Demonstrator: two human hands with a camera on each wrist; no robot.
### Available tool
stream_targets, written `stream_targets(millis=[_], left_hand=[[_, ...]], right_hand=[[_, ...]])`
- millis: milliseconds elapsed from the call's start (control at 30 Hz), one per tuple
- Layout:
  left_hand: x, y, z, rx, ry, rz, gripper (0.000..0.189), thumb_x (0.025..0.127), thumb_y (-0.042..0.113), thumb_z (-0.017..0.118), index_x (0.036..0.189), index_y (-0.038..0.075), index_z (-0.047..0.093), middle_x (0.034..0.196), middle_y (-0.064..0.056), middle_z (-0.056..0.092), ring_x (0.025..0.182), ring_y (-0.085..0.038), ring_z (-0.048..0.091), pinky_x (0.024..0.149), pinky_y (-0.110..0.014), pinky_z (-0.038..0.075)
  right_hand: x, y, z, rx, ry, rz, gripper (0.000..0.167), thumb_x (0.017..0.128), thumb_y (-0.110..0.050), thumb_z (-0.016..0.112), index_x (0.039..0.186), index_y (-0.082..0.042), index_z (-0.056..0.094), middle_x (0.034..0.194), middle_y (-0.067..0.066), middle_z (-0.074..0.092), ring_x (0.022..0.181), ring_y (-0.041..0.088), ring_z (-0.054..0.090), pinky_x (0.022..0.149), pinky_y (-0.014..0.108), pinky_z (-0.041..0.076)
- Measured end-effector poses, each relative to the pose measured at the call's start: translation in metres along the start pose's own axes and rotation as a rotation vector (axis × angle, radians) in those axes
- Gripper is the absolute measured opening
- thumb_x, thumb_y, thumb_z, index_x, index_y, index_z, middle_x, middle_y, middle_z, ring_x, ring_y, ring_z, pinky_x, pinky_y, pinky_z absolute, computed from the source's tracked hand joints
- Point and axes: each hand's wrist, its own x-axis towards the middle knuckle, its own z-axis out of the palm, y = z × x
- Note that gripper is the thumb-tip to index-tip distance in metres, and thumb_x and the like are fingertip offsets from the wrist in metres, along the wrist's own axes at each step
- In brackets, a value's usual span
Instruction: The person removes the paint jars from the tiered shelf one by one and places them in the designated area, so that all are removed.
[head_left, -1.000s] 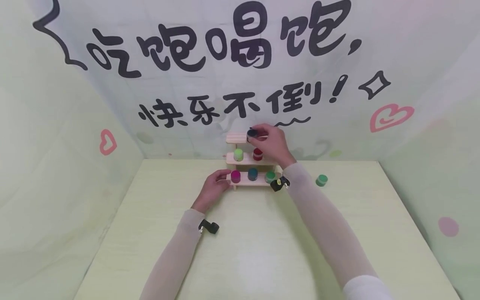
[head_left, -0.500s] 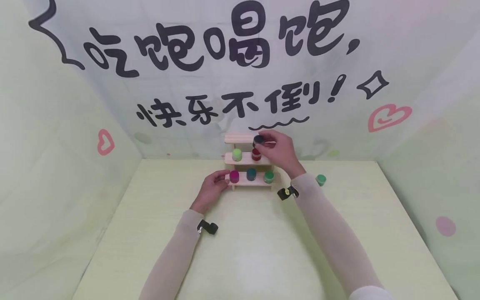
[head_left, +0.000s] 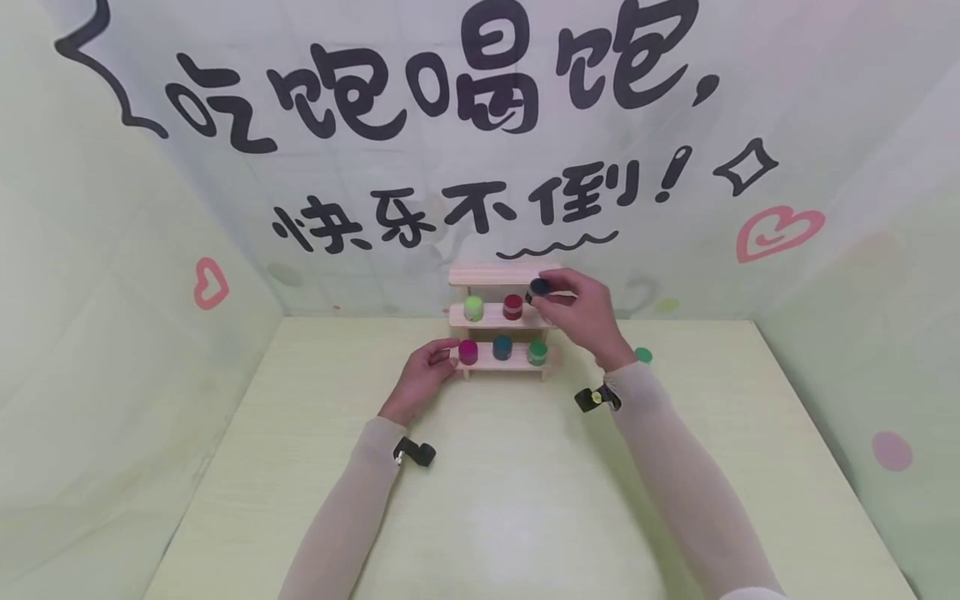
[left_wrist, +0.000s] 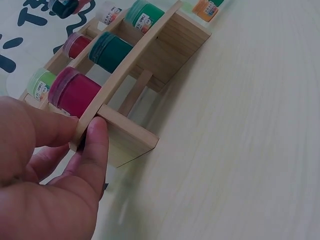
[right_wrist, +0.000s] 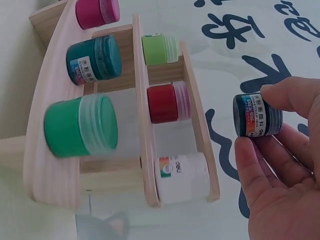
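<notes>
A small three-tier wooden display rack (head_left: 487, 315) stands at the back of the table. My left hand (head_left: 420, 379) pinches the left end of its lowest shelf between thumb and fingers, beside a magenta paint jar (left_wrist: 75, 92). Between the thumb and fingers of my right hand (head_left: 585, 312) is a dark blue-black paint jar (right_wrist: 257, 115), held off the rack near its upper right end. Teal (right_wrist: 94, 59) and green (right_wrist: 80, 125) jars share the lowest shelf with the magenta one. On the middle shelf sit light green (right_wrist: 159, 49), red (right_wrist: 167, 102) and white (right_wrist: 182, 175) jars.
Right of the rack, a green-lidded jar (head_left: 643, 355) on the table is partly hidden by my right wrist. An orange jar (left_wrist: 204, 9) shows beyond the rack in the left wrist view. A printed cloth backdrop (head_left: 360, 283) rises directly behind the rack.
My right hand has moved right and slightly down with the dark jar, from before the top shelf's middle toward the rack's right end. The left hand keeps its grip on the rack.
</notes>
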Motion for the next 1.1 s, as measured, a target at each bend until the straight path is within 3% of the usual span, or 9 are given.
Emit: stream_targets(millis=[233, 367, 767, 1100], left_hand=[[0.001, 0.001, 0.0, -0.011, 0.004, -0.013, 0.041, 0.102, 0.002, 0.064, 0.143, 0.008, 0.061, 0.128, -0.017, 0.066, 0.115, -0.021, 0.066, 0.1, -0.03, 0.061], [0.0, 0.002, 0.001, -0.005, 0.006, -0.013, 0.042, 0.101, 0.002, 0.064, 0.143, 0.009, 0.061, 0.128, -0.017, 0.066, 0.114, -0.021, 0.066, 0.1, -0.031, 0.062], [0.0, 0.0, 0.001, 0.017, 0.015, -0.002, 0.042, 0.101, 0.001, 0.063, 0.143, 0.009, 0.063, 0.123, -0.016, 0.066, 0.108, -0.018, 0.067, 0.102, -0.036, 0.061], [0.002, -0.003, 0.0, 0.011, 0.011, 0.002, 0.042, 0.101, 0.002, 0.064, 0.142, 0.01, 0.063, 0.124, -0.016, 0.067, 0.109, -0.019, 0.067, 0.099, -0.031, 0.062]], right_hand=[[-0.014, 0.007, -0.011, 0.04, -0.004, -0.012, 0.046, 0.092, -0.012, 0.082, 0.135, -0.003, 0.068, 0.125, 0.018, 0.072, 0.113, 0.034, 0.073, 0.092, 0.019, 0.061], [-0.019, 0.012, -0.018, 0.023, 0.006, -0.034, 0.044, 0.093, -0.012, 0.081, 0.133, -0.003, 0.068, 0.124, 0.018, 0.073, 0.114, 0.032, 0.072, 0.093, 0.017, 0.06], [-0.035, 0.024, -0.041, 0.017, 0.026, -0.022, 0.045, 0.092, -0.01, 0.082, 0.133, 0.002, 0.067, 0.125, 0.022, 0.072, 0.106, 0.009, 0.069, 0.093, 0.014, 0.059], [-0.052, 0.041, -0.058, -0.039, 0.066, -0.022, 0.045, 0.093, -0.009, 0.08, 0.135, 0.001, 0.067, 0.129, 0.023, 0.07, 0.104, -0.006, 0.066, 0.092, 0.012, 0.058]])
